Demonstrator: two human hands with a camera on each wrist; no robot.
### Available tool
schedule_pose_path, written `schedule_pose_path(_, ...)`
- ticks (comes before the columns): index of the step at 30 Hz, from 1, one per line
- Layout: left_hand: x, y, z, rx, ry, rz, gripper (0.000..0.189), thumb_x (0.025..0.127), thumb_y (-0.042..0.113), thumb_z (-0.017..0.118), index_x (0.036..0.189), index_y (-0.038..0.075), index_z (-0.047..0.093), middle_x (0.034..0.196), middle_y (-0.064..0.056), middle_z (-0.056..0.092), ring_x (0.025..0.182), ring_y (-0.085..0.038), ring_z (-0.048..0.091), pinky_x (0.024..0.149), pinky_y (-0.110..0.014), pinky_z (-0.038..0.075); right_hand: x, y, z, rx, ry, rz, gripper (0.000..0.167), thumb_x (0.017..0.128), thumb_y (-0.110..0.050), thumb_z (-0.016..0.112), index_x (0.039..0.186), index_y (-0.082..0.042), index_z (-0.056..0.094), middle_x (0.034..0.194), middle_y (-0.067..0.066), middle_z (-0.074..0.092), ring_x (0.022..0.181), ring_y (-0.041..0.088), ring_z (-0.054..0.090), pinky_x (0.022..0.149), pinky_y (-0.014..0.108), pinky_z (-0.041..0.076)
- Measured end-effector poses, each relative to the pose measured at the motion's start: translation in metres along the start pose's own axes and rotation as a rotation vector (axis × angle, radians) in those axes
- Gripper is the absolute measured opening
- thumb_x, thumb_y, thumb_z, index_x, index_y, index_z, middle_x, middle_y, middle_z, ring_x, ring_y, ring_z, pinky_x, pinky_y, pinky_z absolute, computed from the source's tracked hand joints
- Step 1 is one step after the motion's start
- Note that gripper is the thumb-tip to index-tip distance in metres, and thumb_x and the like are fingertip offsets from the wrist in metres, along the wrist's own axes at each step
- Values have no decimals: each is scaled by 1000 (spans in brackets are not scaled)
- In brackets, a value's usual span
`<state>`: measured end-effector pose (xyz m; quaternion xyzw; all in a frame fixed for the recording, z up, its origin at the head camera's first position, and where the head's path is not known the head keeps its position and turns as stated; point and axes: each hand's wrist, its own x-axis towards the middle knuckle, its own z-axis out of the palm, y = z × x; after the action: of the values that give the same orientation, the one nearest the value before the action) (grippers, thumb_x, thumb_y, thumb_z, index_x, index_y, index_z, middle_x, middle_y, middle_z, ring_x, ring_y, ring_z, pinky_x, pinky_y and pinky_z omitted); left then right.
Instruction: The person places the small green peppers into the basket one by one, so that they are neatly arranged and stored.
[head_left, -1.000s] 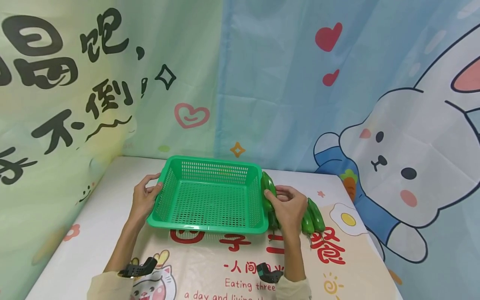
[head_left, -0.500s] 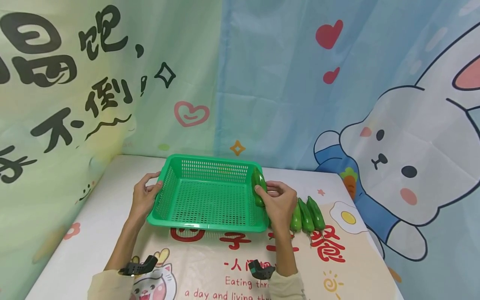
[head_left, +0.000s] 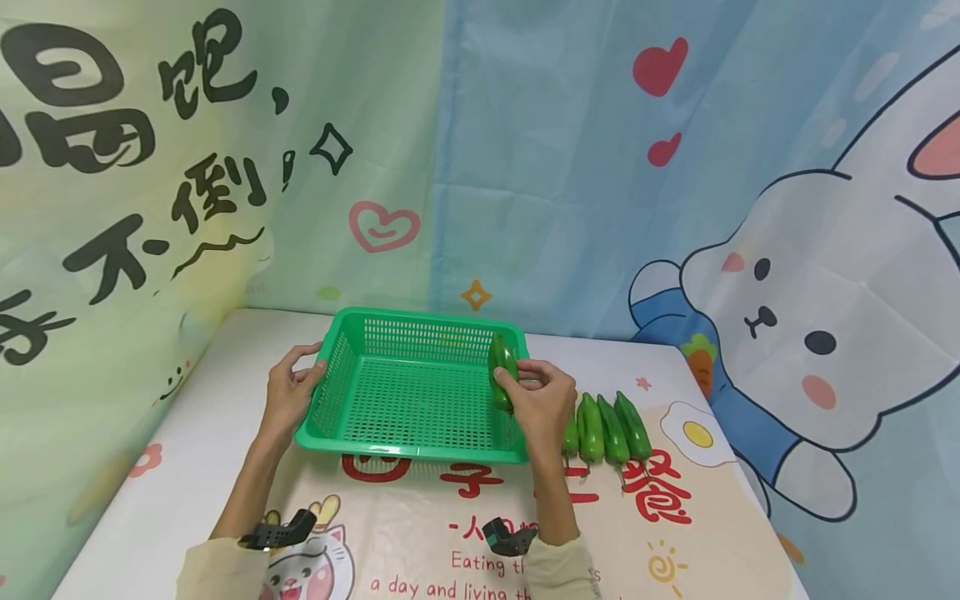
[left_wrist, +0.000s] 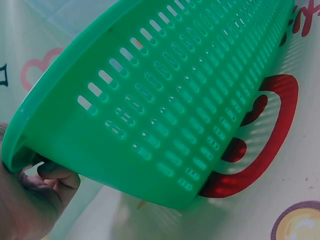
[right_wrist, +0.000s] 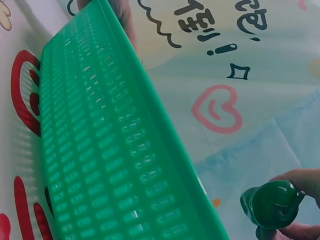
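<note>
A green plastic basket (head_left: 420,454) with slotted walls stands on the table. My left hand (head_left: 291,390) grips its left rim, thumb on top and fingers beneath; in the left wrist view that hand (left_wrist: 47,195) shows at the basket's edge. Over the right side of the basket, my right hand (head_left: 542,408) pinches a long green pepper (head_left: 501,371) between thumb and fingers. From the right wrist view, the pepper (right_wrist: 274,205) shows its stem end above the rim. Several more green peppers (head_left: 591,429) lie in a row right of the basket, partly behind the right hand.
A white table (head_left: 180,417) carries a printed mat (head_left: 420,525) with red lettering and cartoons. Behind and to the left hangs a printed cloth (head_left: 525,208) with hearts and a rabbit. Dark straps with cameras (head_left: 506,537) sit on both wrists.
My right hand has moved left with the pepper, from beside the basket's right wall to over its interior. More of the row of peppers shows now. The left hand stays on the rim.
</note>
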<state>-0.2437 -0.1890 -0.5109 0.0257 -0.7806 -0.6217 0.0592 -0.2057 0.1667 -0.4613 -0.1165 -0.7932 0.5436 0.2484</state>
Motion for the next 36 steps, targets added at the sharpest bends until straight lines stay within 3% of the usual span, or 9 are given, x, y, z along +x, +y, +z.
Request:
schedule_pose_path(16,1,0,-1,-9,-9,-24,46,116,19,56,159,2,51,98,-23,83,63,-8,73,59,-24,57,-13,-3,25,24,-25,8,27,88,-19,93,107,-3,84,99,19,82,92,35,78,79,47,61)
schedule_pose_path(23,3,-1,-2,-19,-13,-41,47,116,17,55,160,1,50,95,-17,84,63,-9,71,59,-24,56,-17,-8,34,22,-52,72,27,87,-20,94,107,-4,84,99,17,82,91,33,79,80,48,62)
schedule_pose_path(36,2,-1,-2,-28,-11,-30,47,116,17,56,159,1,50,95,-17,83,63,-9,72,60,-24,56,-23,-12,53,-16,-57,106,29,85,-20,95,104,-1,83,94,18,82,85,30,79,71,42,63)
